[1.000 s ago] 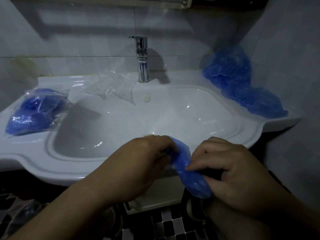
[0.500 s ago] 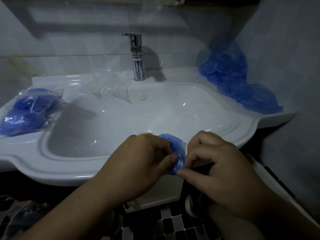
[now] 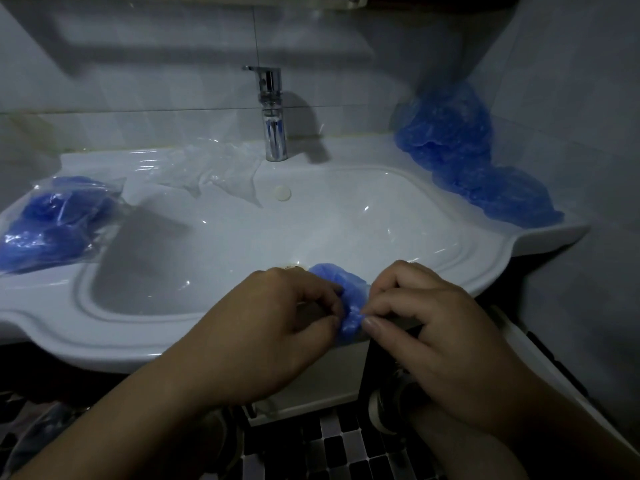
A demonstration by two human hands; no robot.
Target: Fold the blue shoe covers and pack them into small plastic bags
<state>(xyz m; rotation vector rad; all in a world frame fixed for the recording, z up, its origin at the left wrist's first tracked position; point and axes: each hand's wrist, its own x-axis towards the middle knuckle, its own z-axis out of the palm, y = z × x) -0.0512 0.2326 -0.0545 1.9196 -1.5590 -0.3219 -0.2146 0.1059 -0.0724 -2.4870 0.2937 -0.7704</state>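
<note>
From the head camera, we judge the job partly done: filled bags (image 3: 52,220) lie well beyond our left hand (image 3: 277,327), and a loose pile of shoe covers (image 3: 467,161) waits beyond our right hand (image 3: 433,344). Both hands, fingers curled, pinch one crumpled shoe cover (image 3: 349,299) between them, with empty bags (image 3: 214,168) ahead.

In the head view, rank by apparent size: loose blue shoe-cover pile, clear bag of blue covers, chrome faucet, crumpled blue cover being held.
1. loose blue shoe-cover pile
2. clear bag of blue covers
3. chrome faucet, crumpled blue cover: alike; cover partly hidden.
</note>
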